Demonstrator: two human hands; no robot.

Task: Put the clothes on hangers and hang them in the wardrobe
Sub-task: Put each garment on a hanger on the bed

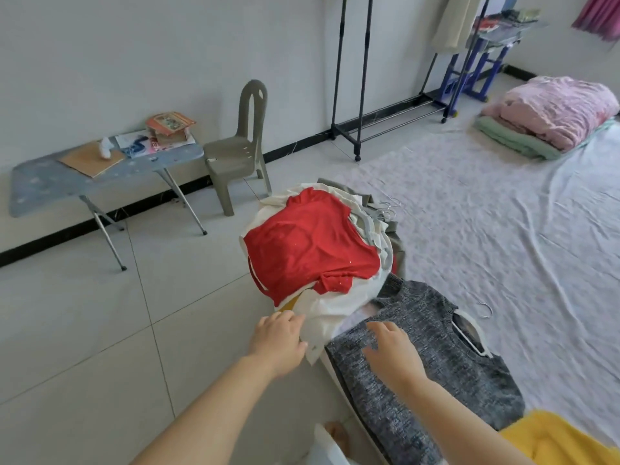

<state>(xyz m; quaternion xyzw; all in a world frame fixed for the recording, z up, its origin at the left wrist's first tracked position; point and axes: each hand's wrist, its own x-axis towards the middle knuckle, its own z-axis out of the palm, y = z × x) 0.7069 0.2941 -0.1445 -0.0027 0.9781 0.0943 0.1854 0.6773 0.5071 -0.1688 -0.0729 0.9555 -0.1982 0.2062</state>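
Observation:
A heap of clothes lies on the floor, topped by a red shirt (pixel 310 243) over white garments (pixel 332 310). Wire hanger hooks (pixel 385 209) stick out at the heap's far side. Beside it a grey knit sweater (pixel 436 364) lies flat with a white hanger (pixel 469 337) in its neck, the metal hook pointing right. My left hand (pixel 278 340) grips the near edge of the white garment. My right hand (pixel 392 350) rests on the sweater's hem with fingers spread. A black clothes rack (pixel 355 75) stands at the back wall.
A small folding table (pixel 43 186) with papers and a grey plastic chair (pixel 241 146) stand at the left wall. Folded pink and green bedding (pixel 550 112) sits on the white floor sheet (pixel 503 213) at right. A yellow cloth (pixel 563 437) lies at bottom right.

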